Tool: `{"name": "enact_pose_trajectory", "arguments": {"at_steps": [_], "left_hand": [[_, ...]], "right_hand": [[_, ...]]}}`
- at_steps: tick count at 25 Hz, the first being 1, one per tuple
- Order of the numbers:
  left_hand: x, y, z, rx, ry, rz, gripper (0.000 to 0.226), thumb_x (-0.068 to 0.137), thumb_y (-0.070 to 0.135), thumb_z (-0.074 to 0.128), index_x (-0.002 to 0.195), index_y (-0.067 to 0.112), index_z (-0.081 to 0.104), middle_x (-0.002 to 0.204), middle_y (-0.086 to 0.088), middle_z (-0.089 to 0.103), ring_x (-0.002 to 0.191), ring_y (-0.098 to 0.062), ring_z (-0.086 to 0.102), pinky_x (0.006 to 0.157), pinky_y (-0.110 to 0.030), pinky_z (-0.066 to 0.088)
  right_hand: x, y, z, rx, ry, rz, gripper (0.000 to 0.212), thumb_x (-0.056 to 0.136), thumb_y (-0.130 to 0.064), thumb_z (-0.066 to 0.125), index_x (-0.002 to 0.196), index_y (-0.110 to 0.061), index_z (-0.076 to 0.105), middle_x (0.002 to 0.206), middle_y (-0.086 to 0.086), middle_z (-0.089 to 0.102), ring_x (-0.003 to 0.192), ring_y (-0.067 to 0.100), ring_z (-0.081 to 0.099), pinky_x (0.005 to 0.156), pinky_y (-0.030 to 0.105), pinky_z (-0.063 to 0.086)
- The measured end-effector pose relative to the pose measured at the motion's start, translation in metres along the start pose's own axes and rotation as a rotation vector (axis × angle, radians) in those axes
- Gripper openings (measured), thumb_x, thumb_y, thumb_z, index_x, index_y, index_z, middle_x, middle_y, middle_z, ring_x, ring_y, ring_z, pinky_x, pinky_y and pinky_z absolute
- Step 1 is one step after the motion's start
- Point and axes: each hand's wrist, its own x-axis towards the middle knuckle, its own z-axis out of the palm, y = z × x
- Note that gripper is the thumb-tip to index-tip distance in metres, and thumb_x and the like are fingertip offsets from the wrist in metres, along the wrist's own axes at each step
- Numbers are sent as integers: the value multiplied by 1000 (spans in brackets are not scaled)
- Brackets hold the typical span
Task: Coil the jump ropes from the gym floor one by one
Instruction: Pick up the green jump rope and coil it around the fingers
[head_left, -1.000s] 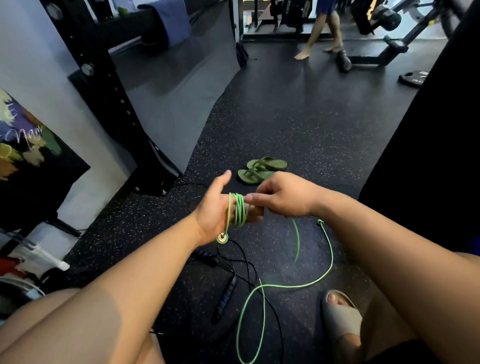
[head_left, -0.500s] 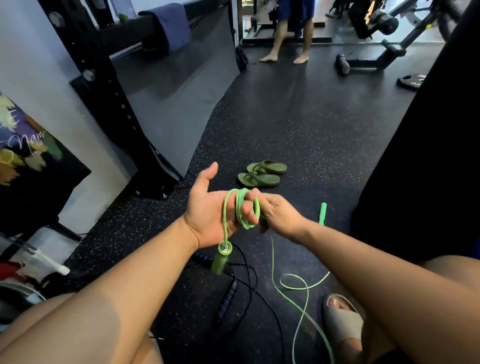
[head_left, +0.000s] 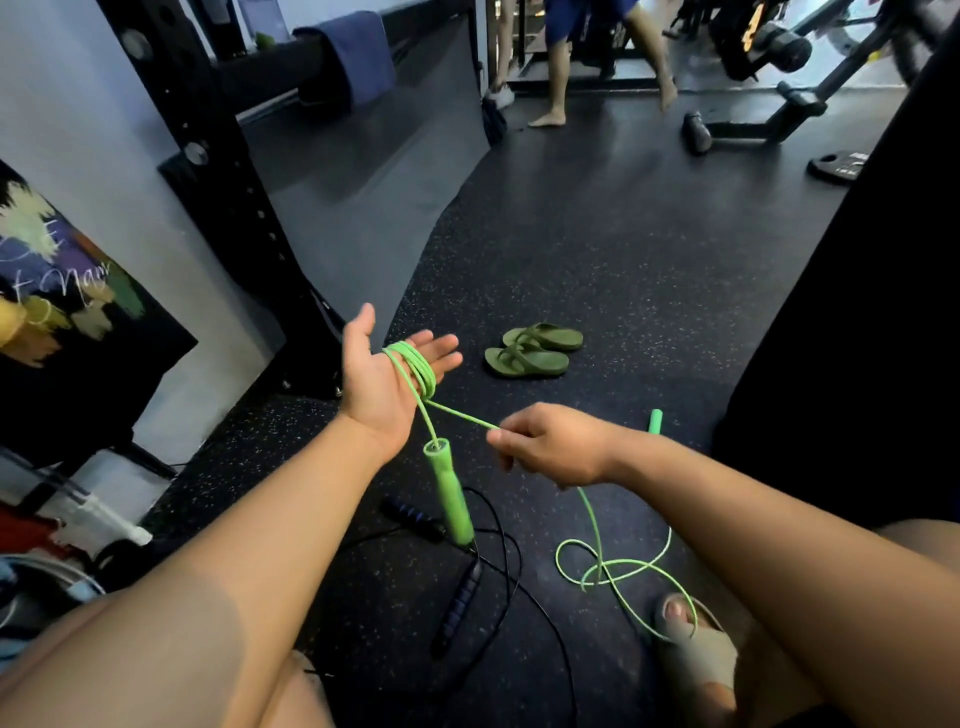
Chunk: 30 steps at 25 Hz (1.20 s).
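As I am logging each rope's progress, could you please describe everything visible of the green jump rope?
The green jump rope is a thin bright-green cord with two green foam-looking grips. Several turns are wound around the open left hand; one grip dangles below that palm. The right hand pinches the cord, taut from the coil. The remainder drops into loose loops on the floor, one lying over a sandalled foot. The other grip shows behind the right wrist.

A gym. Speckled rubber floor (head_left: 597, 249) spreads beneath the left hand (head_left: 384, 379) and right hand (head_left: 556, 447). Behind the left hand stands a black rack (head_left: 223, 171) with rows of holes. Far beyond the right hand lie a plate (head_left: 836, 165) and, seemingly, a weight machine (head_left: 782, 48). Green rope (head_left: 449, 491) runs between the hands; black rope (head_left: 457, 608) lies below them.
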Motion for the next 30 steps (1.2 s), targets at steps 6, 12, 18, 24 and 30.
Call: {"name": "enact_pose_trajectory", "arguments": {"at_steps": [6, 12, 18, 24, 30], "left_hand": [[-24, -23, 14, 541, -402, -433, 122, 80, 87, 1, 115, -16, 57, 91, -26, 66, 85, -32, 66, 71, -28, 56], [-30, -15, 21, 403, -564, -463, 113, 67, 98, 7, 82, 0, 61, 61, -16, 63, 67, -35, 67, 75, -38, 54], [-29, -11, 14, 26, -512, -355, 114, 64, 100, 19, 91, -1, 65, 68, -12, 65, 71, -32, 67, 76, -34, 54], [-27, -10, 14, -131, -382, -139, 112, 68, 98, 21, 107, 1, 63, 97, -16, 72, 102, -37, 68, 100, -40, 49], [-15, -3, 7, -106, -137, 9, 122, 74, 94, 11, 131, -6, 50, 123, -24, 67, 121, -39, 63, 110, -44, 43]], "right_hand": [[-11, -12, -34, -268, 170, -240, 39, 100, -43, 51, 77, -16, 66, 59, -5, 57, 52, 5, 49, 52, 20, 36], [0, 21, -32, -60, 356, -313, 44, 94, -52, 53, 74, -13, 51, 63, -8, 42, 58, 6, 37, 57, 30, 36], [14, 32, 10, 315, 331, -112, 45, 104, -39, 40, 91, -1, 60, 67, -3, 46, 58, 7, 44, 57, 30, 42], [15, 23, 33, 576, 105, 58, 42, 105, -43, 37, 76, -16, 54, 64, 13, 44, 48, 20, 44, 50, 31, 38], [2, 12, 22, 506, -158, 196, 40, 107, -39, 38, 82, -14, 57, 60, 1, 41, 46, 13, 40, 49, 27, 39]]}}
